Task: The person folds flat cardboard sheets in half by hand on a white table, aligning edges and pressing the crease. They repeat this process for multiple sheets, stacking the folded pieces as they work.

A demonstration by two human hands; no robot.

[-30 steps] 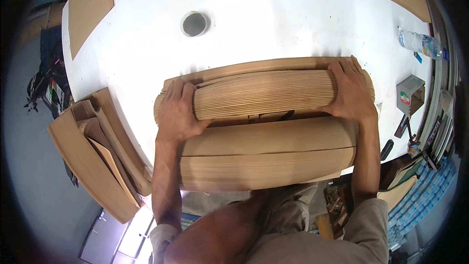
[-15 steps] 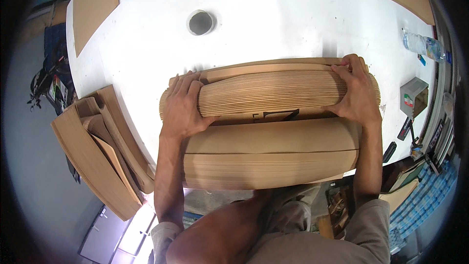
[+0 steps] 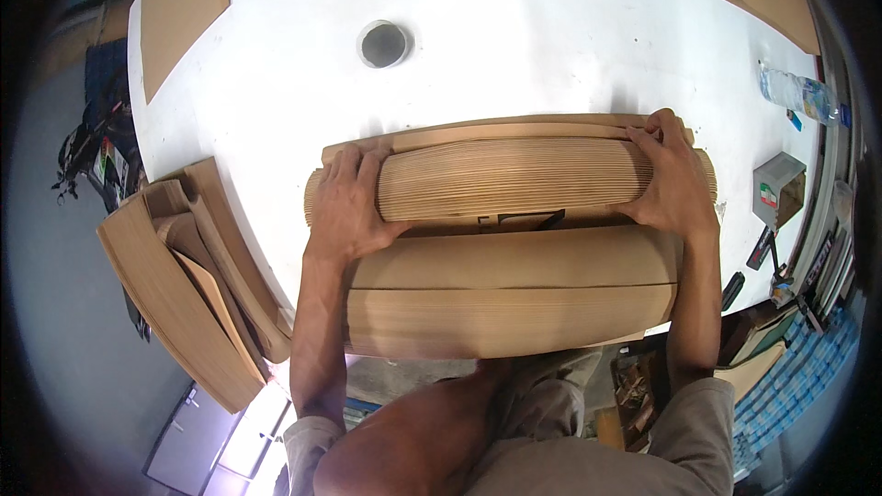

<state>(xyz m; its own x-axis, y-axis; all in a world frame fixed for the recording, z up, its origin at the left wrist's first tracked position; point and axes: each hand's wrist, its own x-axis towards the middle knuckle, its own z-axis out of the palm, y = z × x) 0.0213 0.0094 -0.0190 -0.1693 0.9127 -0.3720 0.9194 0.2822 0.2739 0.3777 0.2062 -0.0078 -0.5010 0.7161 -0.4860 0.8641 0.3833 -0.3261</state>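
Note:
A thick stack of brown cardboard sheets [image 3: 514, 174] stands on edge across the near part of the white table, its layered edges facing up. My left hand [image 3: 347, 197] is wrapped round the stack's left end, thumb on the near side and fingers over the far side. At the right end my right hand [image 3: 669, 174] grips it the same way, fingers curled over the far edge. Between the thumbs, part of a dark printed mark shows on the near sheet. Closer to me, a second bundle of folded cardboard [image 3: 510, 298] lies at the table's front edge.
More folded cardboard [image 3: 184, 285] leans at the left edge of the white table [image 3: 533, 46]. A round hole [image 3: 383, 44] opens in the tabletop beyond the stack. On the right are a plastic bottle [image 3: 799, 94], a grey box [image 3: 778, 188] and a black tool [image 3: 732, 291].
Both hands keep their grip on the stack's ends. The left fingers sit slightly lower over the far edge; otherwise the whole view has shifted a little.

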